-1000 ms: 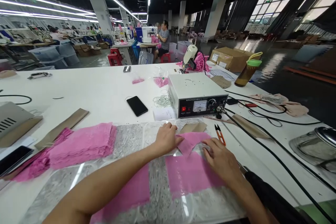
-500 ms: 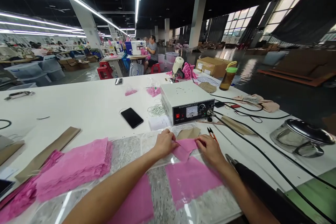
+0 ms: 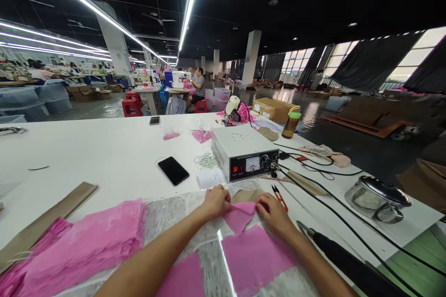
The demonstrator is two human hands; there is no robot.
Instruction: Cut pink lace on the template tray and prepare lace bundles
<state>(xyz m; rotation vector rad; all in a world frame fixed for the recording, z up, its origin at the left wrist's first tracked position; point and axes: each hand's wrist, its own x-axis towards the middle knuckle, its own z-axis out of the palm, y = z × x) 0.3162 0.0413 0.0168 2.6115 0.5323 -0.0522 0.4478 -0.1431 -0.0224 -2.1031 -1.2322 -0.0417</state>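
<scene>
A small piece of pink fabric (image 3: 239, 218) is stretched between my two hands, its lower part hanging in a point. My left hand (image 3: 216, 200) pinches its left end and my right hand (image 3: 273, 213) pinches its right end. Just behind it lies a tan piece of material (image 3: 246, 196). Below my hands, a flat pink fabric piece (image 3: 258, 257) and another pink piece (image 3: 184, 278), partly hidden by my left forearm, lie on a glossy, grey-patterned surface (image 3: 212, 262). To the left rests a thick stack of pink fabric (image 3: 83, 246).
A white control box (image 3: 244, 148) with dial and cables stands ahead. Thread snips (image 3: 279, 197) and a black-handled tool (image 3: 341, 250) lie right, near a lidded glass pot (image 3: 378, 198). A phone (image 3: 173, 170) lies left of the box. Farther off, a person (image 3: 197, 87) sits at a machine.
The head view has shifted, so the table things appear lower. The held fabric now hangs as a folded triangle, where its lower edge was more uneven before. Both hands keep their pinch.
</scene>
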